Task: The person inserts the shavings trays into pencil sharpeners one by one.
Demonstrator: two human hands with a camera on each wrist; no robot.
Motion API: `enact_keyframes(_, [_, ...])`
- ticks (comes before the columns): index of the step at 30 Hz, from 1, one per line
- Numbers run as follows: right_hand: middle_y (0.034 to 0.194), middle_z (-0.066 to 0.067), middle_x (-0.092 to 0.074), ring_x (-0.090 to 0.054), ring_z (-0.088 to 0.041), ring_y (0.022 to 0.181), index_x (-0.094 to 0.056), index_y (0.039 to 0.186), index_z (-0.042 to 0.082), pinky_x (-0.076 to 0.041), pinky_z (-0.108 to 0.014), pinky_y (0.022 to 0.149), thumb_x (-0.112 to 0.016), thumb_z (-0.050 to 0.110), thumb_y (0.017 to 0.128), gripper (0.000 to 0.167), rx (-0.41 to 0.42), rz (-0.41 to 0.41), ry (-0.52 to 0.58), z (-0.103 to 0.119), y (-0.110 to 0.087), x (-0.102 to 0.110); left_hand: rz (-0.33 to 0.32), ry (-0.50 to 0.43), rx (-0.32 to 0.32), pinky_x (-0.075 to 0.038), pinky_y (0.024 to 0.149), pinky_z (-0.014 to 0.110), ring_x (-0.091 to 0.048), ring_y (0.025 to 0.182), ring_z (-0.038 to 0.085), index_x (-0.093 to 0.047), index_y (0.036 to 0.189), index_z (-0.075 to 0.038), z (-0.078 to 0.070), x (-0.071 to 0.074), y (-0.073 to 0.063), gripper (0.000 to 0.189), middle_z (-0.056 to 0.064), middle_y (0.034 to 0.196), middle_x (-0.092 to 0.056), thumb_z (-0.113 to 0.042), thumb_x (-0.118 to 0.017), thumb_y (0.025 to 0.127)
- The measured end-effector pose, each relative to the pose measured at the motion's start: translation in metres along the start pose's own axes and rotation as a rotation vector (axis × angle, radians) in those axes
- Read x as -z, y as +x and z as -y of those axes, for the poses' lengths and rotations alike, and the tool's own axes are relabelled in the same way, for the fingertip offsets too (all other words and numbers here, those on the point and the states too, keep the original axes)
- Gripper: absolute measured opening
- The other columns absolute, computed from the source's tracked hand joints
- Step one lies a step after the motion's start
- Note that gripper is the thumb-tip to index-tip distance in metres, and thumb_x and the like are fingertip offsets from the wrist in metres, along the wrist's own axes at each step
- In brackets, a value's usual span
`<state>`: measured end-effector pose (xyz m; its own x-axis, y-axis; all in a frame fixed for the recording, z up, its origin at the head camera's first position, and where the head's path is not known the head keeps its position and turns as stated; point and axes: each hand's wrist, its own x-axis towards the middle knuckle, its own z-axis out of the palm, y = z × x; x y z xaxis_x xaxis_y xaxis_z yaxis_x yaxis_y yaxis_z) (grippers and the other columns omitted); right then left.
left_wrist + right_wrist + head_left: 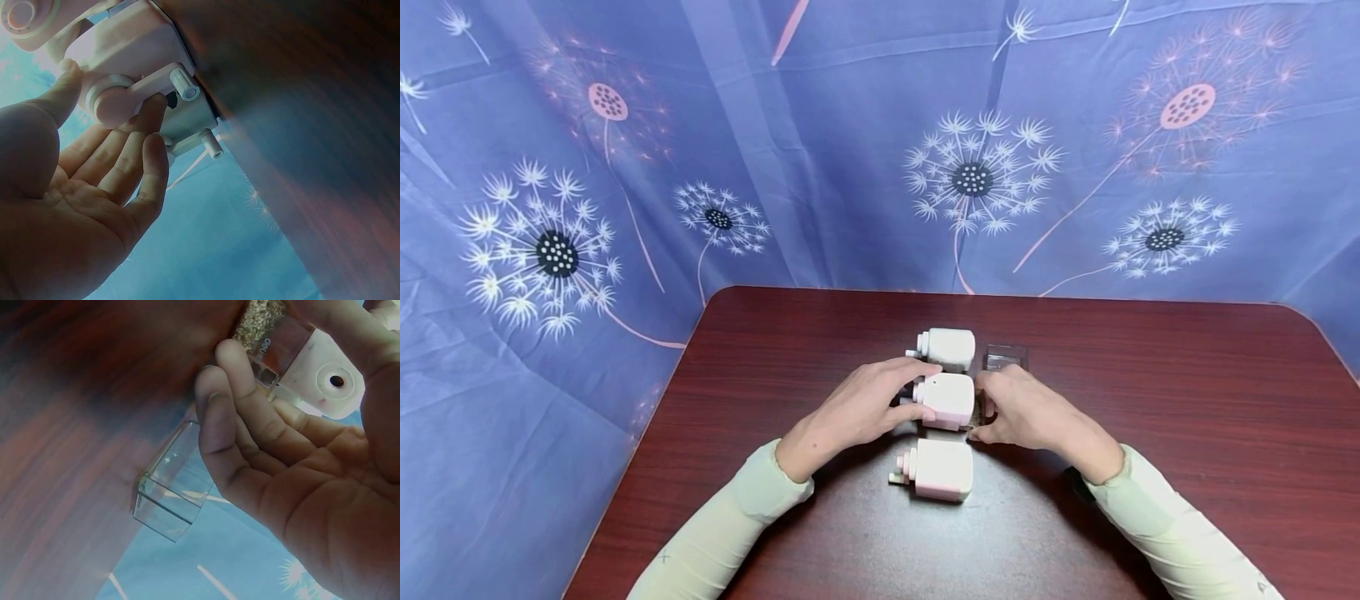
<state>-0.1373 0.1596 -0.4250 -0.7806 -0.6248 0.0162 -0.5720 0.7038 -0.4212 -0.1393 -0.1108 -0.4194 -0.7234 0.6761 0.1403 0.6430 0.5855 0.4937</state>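
Observation:
Three hand-crank pencil sharpeners lie in a column on the table, cranks to the left. My left hand [865, 404] grips the pale pink middle sharpener [949, 398] between thumb and fingers; its crank [147, 90] shows in the left wrist view. At its right side, my right hand [1022, 408] holds a clear shavings drawer [265, 344] between thumb and fingers. Tan shavings show inside the drawer. In the right wrist view, the white end with a round pencil hole [337, 381] is beside the drawer. Whether the drawer is fully out is hidden by the fingers.
The white far sharpener [951, 348] and the pale near sharpener [943, 471] flank the middle one. A separate clear drawer [172, 494] rests beyond my right hand. Behind the dark red table [1187, 417] hangs a blue dandelion-patterned cloth [850, 167].

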Motion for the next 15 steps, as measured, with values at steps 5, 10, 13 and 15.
enact_keyframes(5, [0.067, 0.005, -0.058, -0.052, -0.004, 0.060, -0.061, 0.083, 0.011, -0.046, -0.023, 0.053, -0.097, 0.018, 0.070, 0.039, -0.005, 0.001, -0.002, 0.0010, 0.0013, -0.0008, -0.001, -0.003, 0.000, -0.050, 0.111, 0.033, -0.061, 0.133, 0.014, -0.059, 0.152, -0.016, 0.0002, 0.0001, -0.0009, 0.062, 0.000, 0.146, -0.064, -0.042, -0.075, 0.098])
enact_keyframes(10, [0.067, 0.005, -0.059, -0.052, -0.004, 0.060, -0.061, 0.084, 0.011, -0.046, -0.023, 0.054, -0.097, 0.018, 0.070, 0.039, -0.005, -0.004, 0.003, 0.0019, 0.0025, -0.0003, -0.007, -0.004, -0.012, -0.050, 0.111, 0.033, -0.061, 0.133, 0.014, -0.059, 0.151, -0.015, 0.0005, 0.0001, -0.0008, 0.061, 0.000, 0.145, -0.065, -0.042, -0.075, 0.098])
enact_keyframes(13, [0.067, 0.005, -0.059, -0.052, -0.004, 0.060, -0.061, 0.084, 0.011, -0.046, -0.023, 0.054, -0.097, 0.018, 0.070, 0.039, -0.007, -0.006, 0.006, 0.0023, 0.0026, -0.0003, -0.011, -0.007, -0.018, -0.051, 0.110, 0.033, -0.062, 0.132, 0.014, -0.060, 0.151, -0.015, 0.0012, -0.0002, -0.0005, 0.061, 0.000, 0.145, -0.065, -0.041, -0.075, 0.098])
enact_keyframes(15, [0.067, 0.005, -0.059, -0.052, -0.003, 0.060, -0.062, 0.084, 0.010, -0.046, -0.023, 0.055, -0.097, 0.018, 0.070, 0.039, -0.007, -0.006, 0.008, 0.0026, 0.0028, -0.0004, -0.011, -0.009, -0.016, -0.051, 0.110, 0.033, -0.062, 0.132, 0.013, -0.060, 0.151, -0.015, 0.0018, -0.0005, -0.0003, 0.061, 0.000, 0.145, -0.065, -0.041, -0.076, 0.098])
